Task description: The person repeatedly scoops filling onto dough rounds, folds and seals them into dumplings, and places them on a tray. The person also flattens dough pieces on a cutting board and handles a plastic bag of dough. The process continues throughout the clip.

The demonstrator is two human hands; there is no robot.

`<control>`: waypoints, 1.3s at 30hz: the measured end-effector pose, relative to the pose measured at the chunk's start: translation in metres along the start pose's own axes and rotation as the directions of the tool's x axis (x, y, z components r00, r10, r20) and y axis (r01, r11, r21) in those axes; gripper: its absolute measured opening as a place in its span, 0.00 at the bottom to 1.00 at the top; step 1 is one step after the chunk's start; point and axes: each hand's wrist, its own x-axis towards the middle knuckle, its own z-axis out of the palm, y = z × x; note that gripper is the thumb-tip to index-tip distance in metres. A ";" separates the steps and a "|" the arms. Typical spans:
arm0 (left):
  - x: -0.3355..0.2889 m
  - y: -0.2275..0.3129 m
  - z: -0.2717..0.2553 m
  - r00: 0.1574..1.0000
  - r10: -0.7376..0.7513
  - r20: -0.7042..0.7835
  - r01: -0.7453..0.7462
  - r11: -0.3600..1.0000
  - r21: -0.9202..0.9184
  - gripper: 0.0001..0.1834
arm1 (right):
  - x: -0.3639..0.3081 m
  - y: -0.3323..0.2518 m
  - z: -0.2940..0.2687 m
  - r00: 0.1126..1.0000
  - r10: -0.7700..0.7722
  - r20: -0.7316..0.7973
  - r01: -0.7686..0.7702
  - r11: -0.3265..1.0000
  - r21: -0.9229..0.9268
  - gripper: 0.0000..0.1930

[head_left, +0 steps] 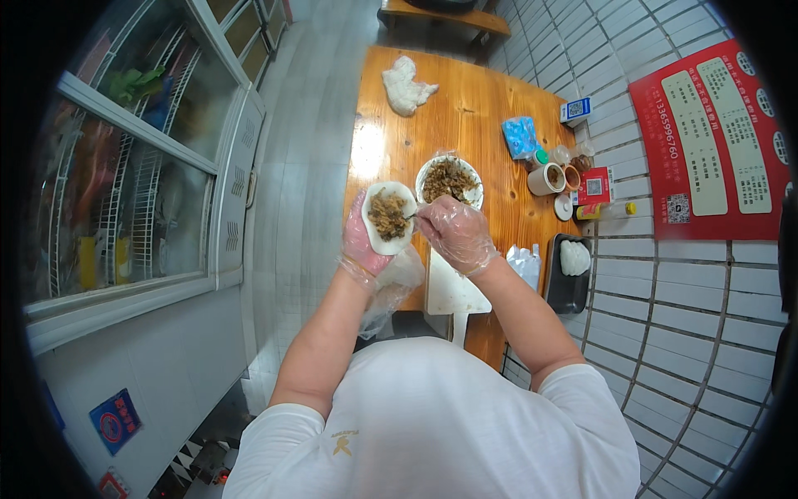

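My left hand (368,246), in a clear plastic glove, cups a round white dough wrapper (375,196) from below. Brown minced filling (388,214) lies spread over the middle of the wrapper. At the wrapper's right edge is my right hand (455,234), also gloved, its fingers pinched together. A small dark bit shows at those fingertips, too little to name. Just beyond this hand, a white bowl (475,192) holds more of the brown filling (446,179). Below my right wrist lies a white board (453,291), partly covered by that hand and forearm.
On the wooden table (465,91), a dough lump (406,86) lies at the far end. Jars (546,180), a blue packet (521,137) and a black tray (567,287) with dough line the right side by the tiled wall. A glass-door cabinet (150,158) stands left.
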 end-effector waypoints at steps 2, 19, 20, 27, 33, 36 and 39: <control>-0.003 0.000 0.001 1.000 -0.001 0.015 0.001 1.000 -0.001 0.26 | 0.006 -0.010 -0.005 1.000 -0.014 0.010 0.015 1.000 -0.015 0.07; -0.026 0.012 0.027 0.980 -0.130 0.149 0.140 0.988 -0.059 0.32 | 0.056 -0.084 -0.057 0.988 -0.146 -0.051 0.148 0.988 0.032 0.16; -0.026 0.012 0.027 0.983 -0.099 0.154 0.106 0.994 -0.038 0.31 | 0.058 -0.091 -0.048 0.977 -0.191 -0.097 0.179 0.976 -0.125 0.16; -0.029 0.010 0.028 0.990 -0.110 0.084 0.124 0.975 -0.185 0.28 | 0.061 -0.103 -0.010 0.979 -0.153 -0.136 0.117 0.963 -0.244 0.15; -0.040 0.017 0.049 0.992 -0.018 0.128 0.026 0.998 -0.062 0.32 | -0.013 -0.098 -0.040 0.995 -0.053 -0.084 0.041 0.989 -0.143 0.13; -0.050 0.012 0.063 0.998 0.005 0.057 -0.005 1.000 -0.013 0.32 | -0.028 -0.113 -0.022 0.972 -0.235 -0.015 0.216 0.915 -0.340 0.18; -0.059 0.008 0.072 0.997 -0.014 0.071 0.015 1.000 -0.003 0.33 | -0.030 -0.123 -0.019 0.962 -0.270 0.028 0.255 0.861 -0.440 0.19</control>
